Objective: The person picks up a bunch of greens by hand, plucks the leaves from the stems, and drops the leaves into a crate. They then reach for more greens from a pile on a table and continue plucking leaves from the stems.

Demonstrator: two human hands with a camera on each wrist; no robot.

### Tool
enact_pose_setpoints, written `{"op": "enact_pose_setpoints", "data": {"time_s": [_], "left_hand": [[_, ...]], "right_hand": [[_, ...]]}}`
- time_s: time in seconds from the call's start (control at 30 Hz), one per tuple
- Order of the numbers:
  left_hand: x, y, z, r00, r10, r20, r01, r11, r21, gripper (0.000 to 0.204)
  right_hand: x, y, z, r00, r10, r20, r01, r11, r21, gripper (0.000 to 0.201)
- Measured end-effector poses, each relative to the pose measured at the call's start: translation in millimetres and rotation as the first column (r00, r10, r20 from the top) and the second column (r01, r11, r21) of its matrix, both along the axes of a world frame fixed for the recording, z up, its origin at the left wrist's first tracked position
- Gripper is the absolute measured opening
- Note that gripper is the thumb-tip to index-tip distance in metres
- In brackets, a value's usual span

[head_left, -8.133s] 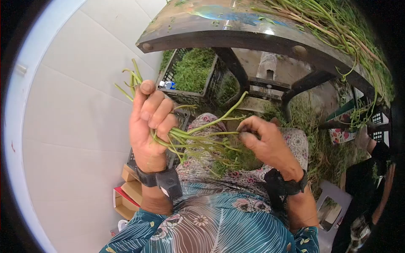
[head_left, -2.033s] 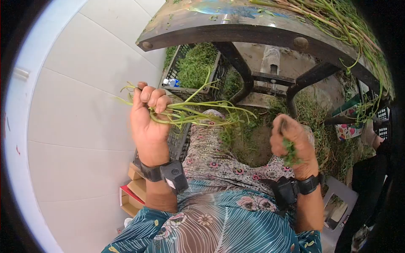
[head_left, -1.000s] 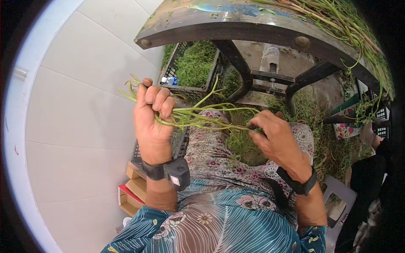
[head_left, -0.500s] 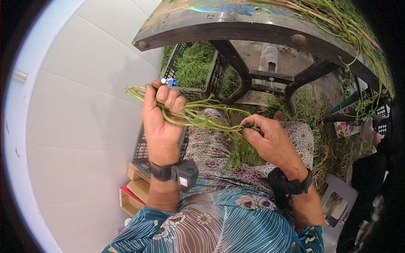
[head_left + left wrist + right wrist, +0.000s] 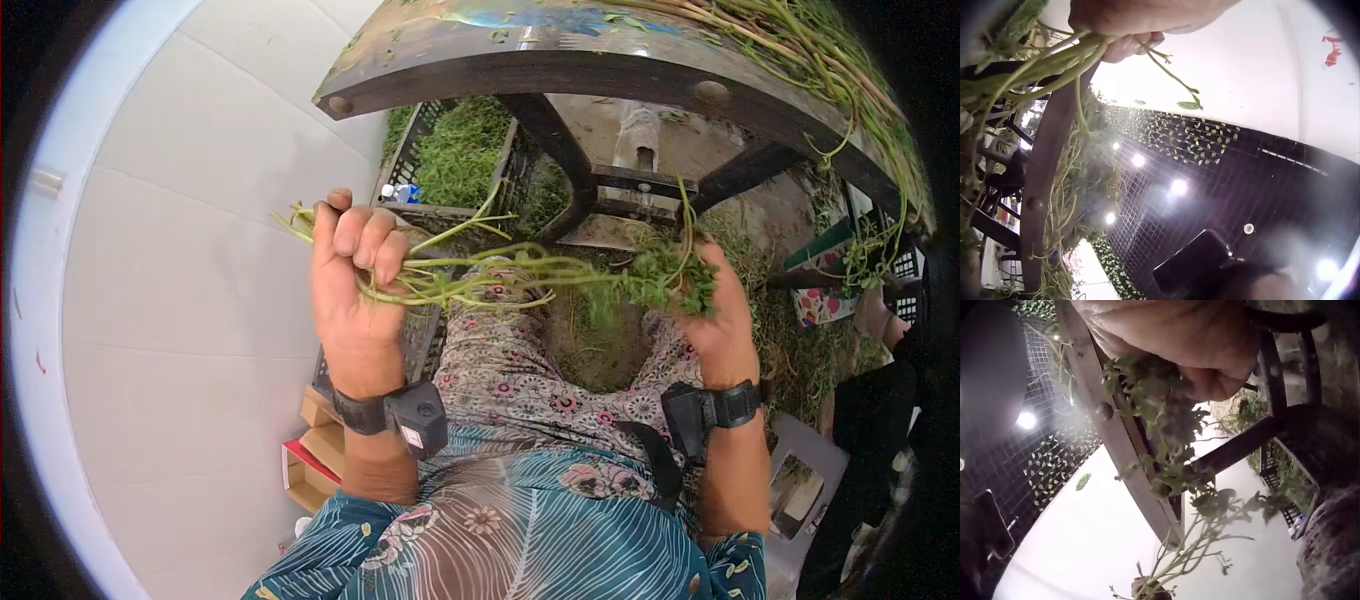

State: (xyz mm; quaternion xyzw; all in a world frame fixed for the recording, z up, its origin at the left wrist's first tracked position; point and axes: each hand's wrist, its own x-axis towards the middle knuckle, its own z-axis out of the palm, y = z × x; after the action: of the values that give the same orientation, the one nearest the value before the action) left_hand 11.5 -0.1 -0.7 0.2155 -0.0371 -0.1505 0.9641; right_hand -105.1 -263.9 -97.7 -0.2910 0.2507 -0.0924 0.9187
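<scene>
My left hand (image 5: 360, 280) is raised palm-up, its fingers curled round a bundle of green stems (image 5: 450, 280) that stretches to the right above the lap. Short stem ends stick out past its thumb side. My right hand (image 5: 722, 310) holds a leafy green clump (image 5: 670, 280) against its fingers, beside the leafy ends of the bundle. In the right wrist view the leaves (image 5: 1160, 419) hang just below the right hand (image 5: 1179, 331); the grip itself is partly covered. In the left wrist view the stems (image 5: 1054, 65) come out of the left hand (image 5: 1147, 19).
A table edge (image 5: 540, 75) curves across the top, with long stems (image 5: 800, 60) heaped at its right. Below stands a black crate (image 5: 490, 205) of greens with a small bottle. Plant scraps cover the floor at right, near a grey stool (image 5: 815, 450). A wall (image 5: 190, 300) is at left.
My right hand has moved right, away from the left hand, and turned, now with a leafy clump in it. My left hand has shifted slightly left, still gripping the stems.
</scene>
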Motion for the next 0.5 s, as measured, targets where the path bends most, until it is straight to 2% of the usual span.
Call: {"op": "enact_pose_setpoints", "data": {"time_s": [0.1, 0.17, 0.23, 0.27, 0.37, 0.43, 0.5], "left_hand": [[0.9, -0.7, -6.9, 1.0, 0.024, 0.008, -0.025, 0.989, 0.146, 0.016], [-3.5, -10.6, -12.3, 0.999, -0.024, 0.036, 0.012, 0.952, 0.307, 0.017], [-11.9, -23.9, -14.1, 0.996, -0.081, 0.046, 0.05, 0.883, 0.467, 0.019], [-17.4, -32.1, -12.1, 0.993, -0.113, 0.041, 0.072, 0.835, 0.545, 0.021], [-28.2, -43.3, -12.2, 0.967, -0.248, 0.053, 0.145, 0.712, 0.687, 0.032], [-36.0, -52.6, -13.1, 0.955, -0.289, 0.068, 0.144, 0.65, 0.747, 0.038], [-34.6, -51.5, -16.4, 0.914, -0.402, 0.057, 0.24, 0.648, 0.723, 0.046]], "right_hand": [[-10.0, 6.4, 17.6, 0.981, -0.023, -0.19, -0.008, 0.987, -0.162, 0.037], [-11.3, 7.6, 19.1, 0.982, 0.125, -0.14, -0.155, 0.961, -0.228, 0.033], [-8.0, 7.7, 21.7, 0.947, 0.309, -0.086, -0.319, 0.885, -0.338, 0.03], [-5.6, 12.8, 26.3, 0.952, 0.307, -0.022, -0.289, 0.869, -0.402, 0.022], [-5.6, 22.6, 51.8, 0.921, 0.384, 0.061, -0.348, 0.884, -0.311, 0.016], [-6.7, 32.2, 65.3, 0.908, 0.419, 0.012, -0.364, 0.803, -0.472, 0.015], [-5.5, 36.4, 68.6, 0.883, 0.468, -0.035, -0.384, 0.676, -0.629, 0.014]]}}
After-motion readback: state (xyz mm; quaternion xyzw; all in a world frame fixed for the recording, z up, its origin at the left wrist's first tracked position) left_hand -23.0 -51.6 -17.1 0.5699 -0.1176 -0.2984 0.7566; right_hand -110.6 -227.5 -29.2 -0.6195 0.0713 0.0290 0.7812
